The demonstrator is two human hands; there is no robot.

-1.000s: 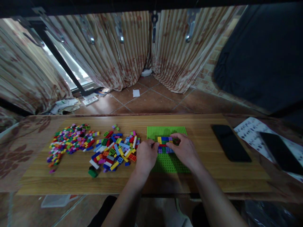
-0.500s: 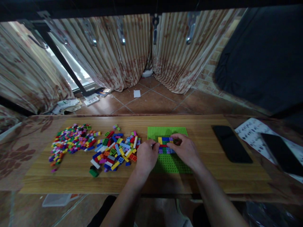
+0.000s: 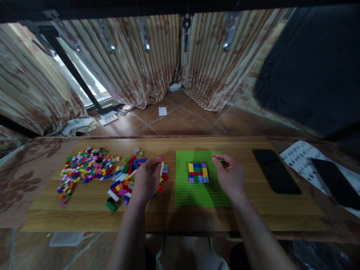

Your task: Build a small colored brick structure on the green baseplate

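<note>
Bricks of multicoloured plastic, joined into a squarish block, sit on the studded green plastic baseplate on the brown wooden counter. On my feed, the bare left hand is over a loose, many-coloured brick heap, fingers curled; I cannot tell their gap or grip. The bare right hand hovers by the baseplate's right side, thumb near forefinger; any hold I cannot make out.

On the board, one brick heap is lying leftmost, another heap beside it; right of both, a baseplate is bearing joined bricks, then a device is resting. Farther right, a second device is lying on paper.
</note>
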